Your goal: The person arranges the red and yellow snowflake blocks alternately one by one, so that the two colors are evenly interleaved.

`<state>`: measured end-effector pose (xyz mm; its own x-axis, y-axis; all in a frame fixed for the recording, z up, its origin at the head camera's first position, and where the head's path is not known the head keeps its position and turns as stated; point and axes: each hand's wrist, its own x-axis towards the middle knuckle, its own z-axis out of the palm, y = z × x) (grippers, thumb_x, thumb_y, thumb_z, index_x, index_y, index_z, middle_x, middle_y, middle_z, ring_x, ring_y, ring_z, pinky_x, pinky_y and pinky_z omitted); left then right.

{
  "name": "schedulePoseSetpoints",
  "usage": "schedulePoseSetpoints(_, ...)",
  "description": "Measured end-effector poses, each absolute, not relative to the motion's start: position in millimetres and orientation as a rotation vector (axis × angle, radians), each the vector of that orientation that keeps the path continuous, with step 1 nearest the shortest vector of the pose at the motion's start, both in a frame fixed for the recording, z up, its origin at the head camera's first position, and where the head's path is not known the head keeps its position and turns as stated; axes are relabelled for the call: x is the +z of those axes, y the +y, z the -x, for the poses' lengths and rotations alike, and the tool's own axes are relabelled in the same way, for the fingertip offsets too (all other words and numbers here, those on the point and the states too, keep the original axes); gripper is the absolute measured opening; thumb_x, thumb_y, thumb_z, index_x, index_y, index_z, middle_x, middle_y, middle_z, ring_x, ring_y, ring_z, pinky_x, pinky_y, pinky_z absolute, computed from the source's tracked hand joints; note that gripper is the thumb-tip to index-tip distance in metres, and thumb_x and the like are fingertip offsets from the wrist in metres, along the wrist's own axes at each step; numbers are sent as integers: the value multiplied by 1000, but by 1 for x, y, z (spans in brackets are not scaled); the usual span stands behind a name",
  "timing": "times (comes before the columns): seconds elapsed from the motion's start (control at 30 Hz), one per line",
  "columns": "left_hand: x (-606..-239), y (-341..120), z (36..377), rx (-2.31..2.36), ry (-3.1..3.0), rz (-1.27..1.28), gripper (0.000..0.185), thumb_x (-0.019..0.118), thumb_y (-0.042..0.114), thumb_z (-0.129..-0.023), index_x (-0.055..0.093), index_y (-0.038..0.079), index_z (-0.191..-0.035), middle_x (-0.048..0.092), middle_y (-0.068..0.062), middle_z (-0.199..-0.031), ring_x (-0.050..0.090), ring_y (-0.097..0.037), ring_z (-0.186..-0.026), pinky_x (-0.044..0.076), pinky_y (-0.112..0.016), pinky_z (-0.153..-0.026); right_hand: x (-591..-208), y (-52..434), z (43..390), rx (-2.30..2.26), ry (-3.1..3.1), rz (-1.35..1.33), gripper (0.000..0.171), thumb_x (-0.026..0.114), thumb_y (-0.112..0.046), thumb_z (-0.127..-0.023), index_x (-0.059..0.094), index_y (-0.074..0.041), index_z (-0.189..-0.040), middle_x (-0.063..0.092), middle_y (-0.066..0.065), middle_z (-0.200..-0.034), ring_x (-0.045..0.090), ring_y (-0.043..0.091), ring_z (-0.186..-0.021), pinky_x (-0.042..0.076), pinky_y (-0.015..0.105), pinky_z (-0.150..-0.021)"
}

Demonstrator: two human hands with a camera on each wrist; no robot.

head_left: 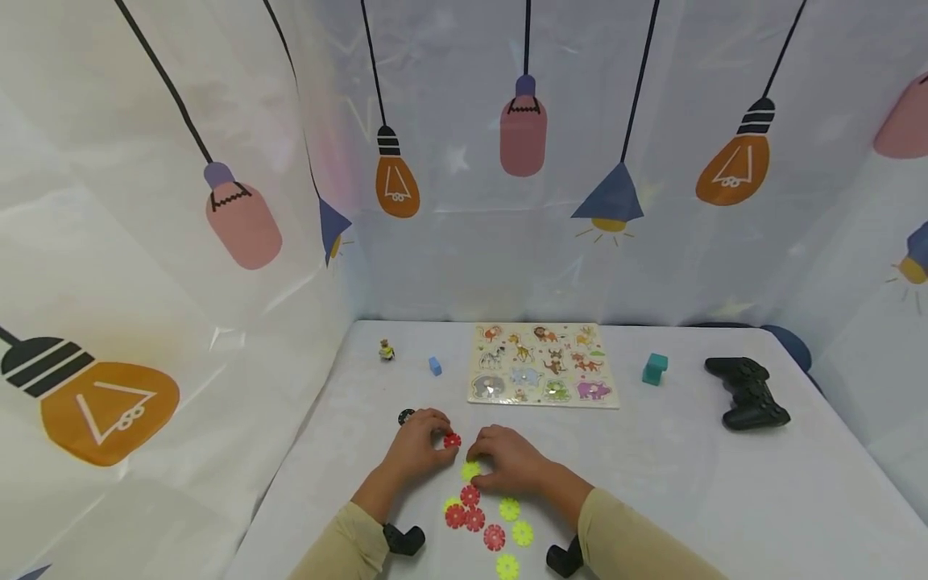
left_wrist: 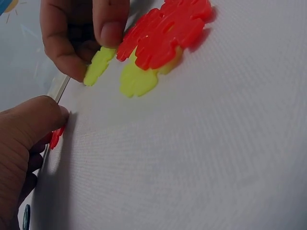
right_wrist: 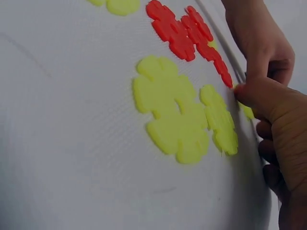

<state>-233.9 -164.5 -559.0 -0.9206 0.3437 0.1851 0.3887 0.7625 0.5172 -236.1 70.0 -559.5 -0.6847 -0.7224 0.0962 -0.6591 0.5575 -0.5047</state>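
Observation:
My left hand [head_left: 419, 445] pinches a red flower-shaped plastic disc [head_left: 453, 440] between thumb and fingers; in the left wrist view this red disc [left_wrist: 56, 138] shows partly under the thumb. Just to its right, my right hand [head_left: 511, 461] holds a yellow disc [head_left: 470, 470] of the same shape. That yellow disc [left_wrist: 100, 66] stands tilted on edge under the fingertips in the left wrist view. Nearer me lies a loose group of red discs [head_left: 474, 518], some overlapping, with a yellow disc [head_left: 451, 505] partly beneath them. Several more yellow discs [head_left: 522, 532] lie to their right.
An animal puzzle board [head_left: 544, 365] lies at the back centre. A small figurine [head_left: 387, 350] and a blue block [head_left: 435, 366] are left of it. Rightward are a teal block [head_left: 655, 369] and a black game controller [head_left: 747, 393]. A dark round piece [head_left: 405, 416] sits behind my left hand.

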Motion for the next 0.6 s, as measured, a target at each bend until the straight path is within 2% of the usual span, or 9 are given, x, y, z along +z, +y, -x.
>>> schedulePoseSetpoints(0.23,-557,-165,233,-873,-2902,598,23,81,33,-79,73,17,-94,62,7,-107,57,-16,-102,50,-41,-91,-557,78,243,-823,2914,898,30,81,-38,-77,72,-22,-100,54,-13,-90,51,5,-84,50,30,-78)
schedulePoseSetpoints(0.43,-559,-165,234,-874,-2914,598,21,81,34,-79,73,20,-94,61,9,-106,56,-14,-102,50,-39,-91,-563,68,250,-780,2956,940,31,80,-42,-78,74,-22,-100,54,-13,-88,48,6,-79,47,27,-71)
schedulePoseSetpoints(0.6,-560,-166,236,-847,-2878,647,20,81,33,-78,73,20,-91,62,8,-104,57,-15,-101,50,-39,-89,-563,58,255,-774,2966,953,30,80,-43,-78,75,-23,-99,56,-14,-88,49,6,-80,47,28,-72)
